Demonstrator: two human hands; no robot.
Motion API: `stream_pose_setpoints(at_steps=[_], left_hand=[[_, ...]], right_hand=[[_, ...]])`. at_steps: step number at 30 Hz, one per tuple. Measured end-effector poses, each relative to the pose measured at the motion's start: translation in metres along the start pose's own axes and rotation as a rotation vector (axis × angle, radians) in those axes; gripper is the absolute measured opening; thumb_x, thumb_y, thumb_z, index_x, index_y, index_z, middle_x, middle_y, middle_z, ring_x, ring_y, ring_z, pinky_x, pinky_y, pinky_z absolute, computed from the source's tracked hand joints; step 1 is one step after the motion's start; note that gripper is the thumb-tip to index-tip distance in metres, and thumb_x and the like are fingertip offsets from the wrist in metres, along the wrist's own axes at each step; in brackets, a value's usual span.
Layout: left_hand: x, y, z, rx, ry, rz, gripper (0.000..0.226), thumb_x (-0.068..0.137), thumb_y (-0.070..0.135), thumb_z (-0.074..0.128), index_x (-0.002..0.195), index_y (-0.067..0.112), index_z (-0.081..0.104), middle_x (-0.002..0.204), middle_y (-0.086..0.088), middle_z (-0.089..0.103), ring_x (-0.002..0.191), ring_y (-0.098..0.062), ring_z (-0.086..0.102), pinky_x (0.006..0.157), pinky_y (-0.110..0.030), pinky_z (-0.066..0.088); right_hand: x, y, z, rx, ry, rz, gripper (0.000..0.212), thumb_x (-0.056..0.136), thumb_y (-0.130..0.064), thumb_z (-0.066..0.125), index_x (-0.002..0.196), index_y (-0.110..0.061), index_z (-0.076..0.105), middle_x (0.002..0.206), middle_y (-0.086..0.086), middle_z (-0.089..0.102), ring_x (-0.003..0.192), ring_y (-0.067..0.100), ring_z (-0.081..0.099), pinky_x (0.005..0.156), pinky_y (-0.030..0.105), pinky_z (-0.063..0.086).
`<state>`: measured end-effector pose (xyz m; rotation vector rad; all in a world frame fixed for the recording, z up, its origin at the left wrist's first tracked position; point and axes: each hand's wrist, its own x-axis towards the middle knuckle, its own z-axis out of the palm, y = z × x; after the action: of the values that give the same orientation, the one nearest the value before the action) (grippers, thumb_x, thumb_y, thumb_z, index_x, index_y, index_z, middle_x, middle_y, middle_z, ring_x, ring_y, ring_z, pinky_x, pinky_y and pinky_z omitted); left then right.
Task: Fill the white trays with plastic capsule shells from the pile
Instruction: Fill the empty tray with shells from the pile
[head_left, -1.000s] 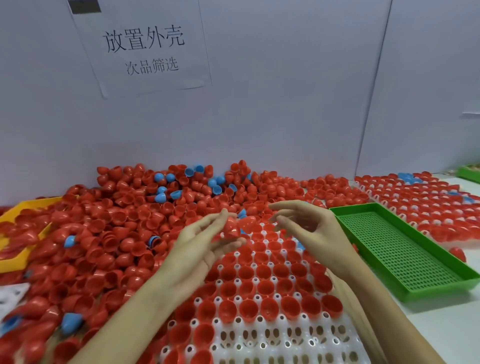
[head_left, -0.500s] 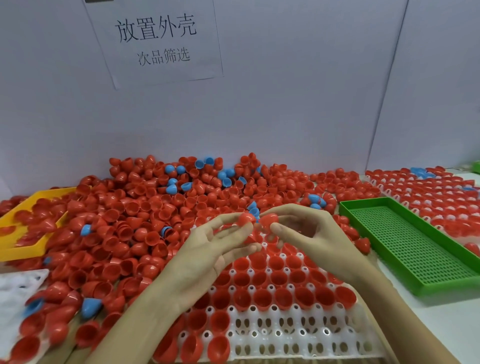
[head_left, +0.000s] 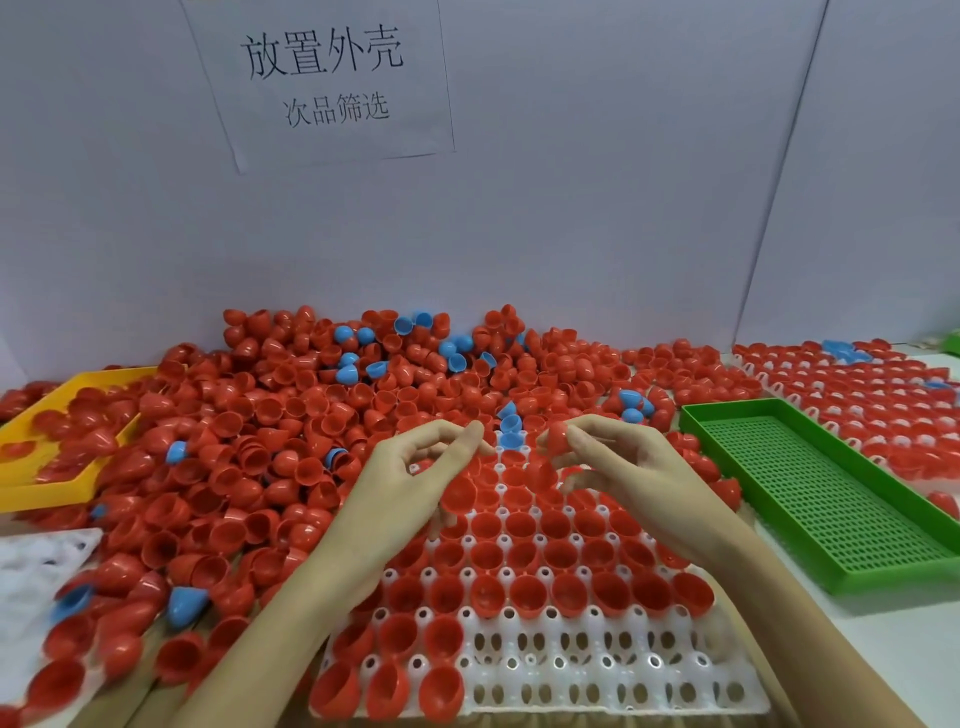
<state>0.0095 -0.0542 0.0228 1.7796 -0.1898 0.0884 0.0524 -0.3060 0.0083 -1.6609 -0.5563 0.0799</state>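
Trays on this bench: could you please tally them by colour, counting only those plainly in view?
White: 3, namely centre tray, lower-left tray, far-right tray
Yellow: 1, yellow tray
Green: 1, green tray
Total: 5
A green sliver at the right edge is left out.

A red shell (head_left: 557, 435) sits at the right hand's fingertips (head_left: 575, 434); blue shells (head_left: 510, 432) lie between both hands' fingers, above the white tray (head_left: 597, 675).

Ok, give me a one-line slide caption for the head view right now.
Right hand pinches a red shell and left hand holds another over the part-filled white tray, beside the pile.
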Motion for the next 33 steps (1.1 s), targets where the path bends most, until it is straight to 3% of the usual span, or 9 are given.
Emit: stream_pose_setpoints(at_steps=[2,4,7,10,16,19,23,29,33], left_hand=[[0.002,-0.004,-0.002,-0.027,-0.034,-0.015,0.036,0.090,0.063,0.066,0.108,0.034,0.079,0.101,0.011,0.073,0.064,-0.018,0.071,0.068,-0.032,0.061],[0.003,-0.007,-0.004,-0.052,-0.042,-0.006,0.030,0.090,0.055,0.071,0.112,0.036,0.078,0.103,0.005,0.073,0.069,-0.028,0.075,0.069,-0.035,0.061],[0.005,-0.011,-0.007,-0.065,0.017,0.035,0.020,0.096,0.043,0.070,0.112,0.035,0.078,0.099,0.005,0.074,0.070,-0.027,0.075,0.065,-0.038,0.063],[0.008,-0.013,-0.011,-0.076,0.075,0.048,0.016,0.099,0.039,0.068,0.110,0.033,0.079,0.100,-0.002,0.074,0.074,-0.032,0.076,0.065,-0.041,0.065],[0.009,-0.016,-0.019,-0.097,0.095,0.041,0.016,0.100,0.039,0.068,0.107,0.032,0.080,0.106,-0.008,0.073,0.071,-0.032,0.074,0.060,-0.031,0.059],[0.010,-0.019,-0.021,-0.092,0.095,0.023,0.017,0.099,0.042,0.068,0.106,0.032,0.080,0.109,-0.007,0.073,0.074,-0.034,0.076,0.065,-0.032,0.060],[0.011,-0.021,-0.024,-0.110,0.114,0.025,0.015,0.099,0.037,0.068,0.103,0.030,0.081,0.107,-0.009,0.075,0.078,-0.033,0.077,0.061,-0.033,0.062],[0.011,-0.020,-0.028,-0.121,0.123,0.020,0.014,0.100,0.036,0.069,0.102,0.030,0.081,0.108,-0.007,0.075,0.080,-0.030,0.077,0.063,-0.033,0.062],[0.012,-0.022,-0.030,-0.114,0.117,0.014,0.015,0.099,0.037,0.069,0.103,0.030,0.081,0.106,-0.007,0.075,0.074,-0.027,0.076,0.066,-0.035,0.063]], right_hand=[[0.000,0.001,0.001,0.012,-0.009,0.010,0.029,0.104,-0.043,0.064,0.120,-0.025,0.078,0.119,0.003,0.078,0.109,0.021,0.074,0.088,0.029,0.061],[0.001,0.002,0.002,0.029,0.005,0.008,0.028,0.104,-0.039,0.065,0.127,-0.027,0.074,0.115,0.002,0.077,0.099,0.021,0.072,0.084,0.031,0.062],[0.001,0.002,0.002,0.059,0.029,0.001,0.029,0.105,-0.037,0.064,0.131,-0.024,0.061,0.087,0.012,0.063,0.074,0.025,0.061,0.074,0.038,0.064],[0.000,-0.003,0.000,0.003,0.008,0.014,0.022,0.107,-0.034,0.060,0.123,-0.019,0.058,0.077,0.008,0.055,0.060,0.019,0.055,0.066,0.030,0.060],[-0.007,-0.027,0.002,-0.258,-0.106,0.077,0.028,0.105,-0.032,0.063,0.132,-0.038,0.067,0.091,-0.005,0.071,0.079,0.006,0.066,0.080,0.019,0.054],[-0.022,-0.040,0.019,-0.321,-0.170,0.062,0.031,0.104,-0.032,0.067,0.133,-0.043,0.067,0.090,-0.006,0.071,0.088,0.013,0.071,0.089,0.027,0.057],[-0.054,-0.038,0.056,-0.342,-0.159,0.041,0.035,0.101,-0.026,0.072,0.132,-0.039,0.060,0.086,-0.003,0.067,0.077,0.032,0.068,0.073,0.041,0.060],[-0.074,-0.034,0.085,-0.523,-0.075,-0.021,0.028,0.099,-0.018,0.075,0.108,-0.036,0.055,0.088,-0.008,0.067,0.067,0.012,0.071,0.061,0.021,0.054],[-0.073,-0.037,0.089,-0.690,-0.095,-0.034,0.017,0.099,-0.020,0.073,0.108,-0.029,0.062,0.075,-0.010,0.067,0.071,0.005,0.066,0.064,0.014,0.049]])
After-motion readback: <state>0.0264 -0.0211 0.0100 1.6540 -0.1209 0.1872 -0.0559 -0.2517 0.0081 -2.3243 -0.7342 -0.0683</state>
